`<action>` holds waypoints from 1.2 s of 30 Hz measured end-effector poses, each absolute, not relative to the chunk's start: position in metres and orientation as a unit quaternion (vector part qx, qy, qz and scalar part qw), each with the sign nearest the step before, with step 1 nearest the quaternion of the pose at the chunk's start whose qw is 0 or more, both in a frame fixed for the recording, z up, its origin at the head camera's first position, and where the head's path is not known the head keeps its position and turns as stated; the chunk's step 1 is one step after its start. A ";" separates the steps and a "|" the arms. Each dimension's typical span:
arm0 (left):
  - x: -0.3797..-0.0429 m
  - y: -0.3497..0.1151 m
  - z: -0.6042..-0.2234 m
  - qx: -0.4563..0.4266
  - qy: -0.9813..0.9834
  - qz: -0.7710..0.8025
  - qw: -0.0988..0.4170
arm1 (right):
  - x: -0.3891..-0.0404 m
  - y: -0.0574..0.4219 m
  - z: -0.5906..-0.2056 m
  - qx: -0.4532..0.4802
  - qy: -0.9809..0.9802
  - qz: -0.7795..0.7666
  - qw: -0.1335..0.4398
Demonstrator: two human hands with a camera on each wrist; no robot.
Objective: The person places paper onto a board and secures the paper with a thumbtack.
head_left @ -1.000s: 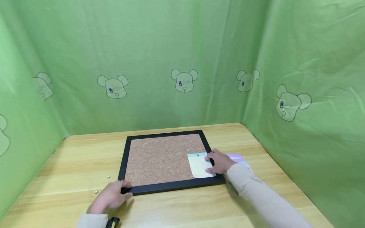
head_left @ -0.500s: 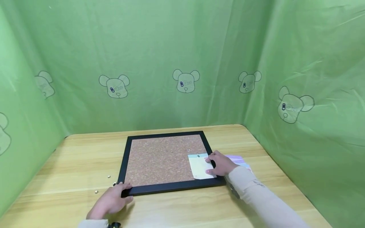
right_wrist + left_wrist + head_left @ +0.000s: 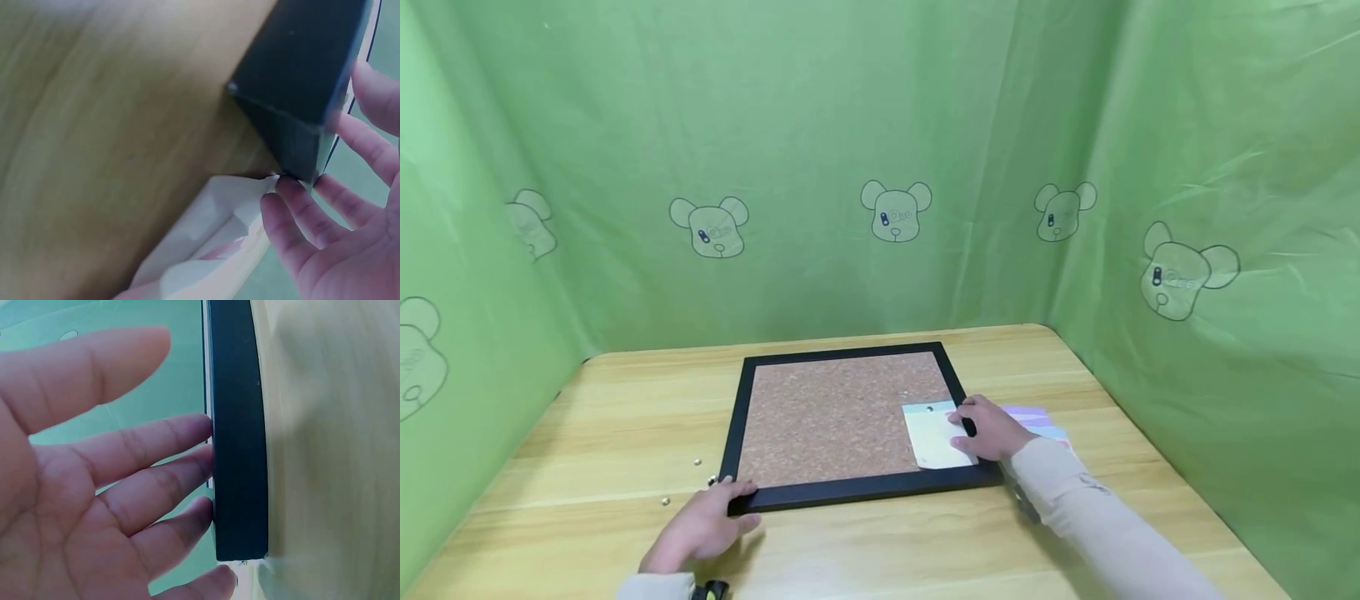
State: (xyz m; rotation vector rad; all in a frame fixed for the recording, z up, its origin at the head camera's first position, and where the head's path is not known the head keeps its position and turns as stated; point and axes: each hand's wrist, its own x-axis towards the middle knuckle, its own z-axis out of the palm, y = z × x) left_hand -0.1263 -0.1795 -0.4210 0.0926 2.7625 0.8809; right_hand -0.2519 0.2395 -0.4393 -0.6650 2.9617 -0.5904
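Observation:
A black-framed cork board (image 3: 831, 425) lies on the wooden table. A pale note (image 3: 934, 437) with a blue top strip sits on its right side, with a metallic pushpin (image 3: 930, 408) near the top. My left hand (image 3: 706, 525) rests at the frame's near left corner; in the left wrist view its fingers (image 3: 165, 487) are extended against the black frame edge (image 3: 240, 437). My right hand (image 3: 992, 429) reaches over the frame's right side, thumb and forefinger touching the note. In the right wrist view its fingers (image 3: 294, 225) are relaxed around the frame corner (image 3: 294, 112).
Purple and blue papers (image 3: 1037, 421) lie right of the board, partly hidden by the right arm. Several small metallic pins, one of them a pin (image 3: 666, 501), lie on the table left of the board. Green curtains (image 3: 820, 275) surround the table.
Both hands stay in the same places on the board. The head view has shifted slightly, moving the whole scene a little rightward. A pin beside the left hand has come into sight.

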 end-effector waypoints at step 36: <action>-0.123 -0.180 -0.424 0.015 0.949 0.300 0.098 | -0.259 0.283 -0.443 -0.111 0.982 -0.148 -0.030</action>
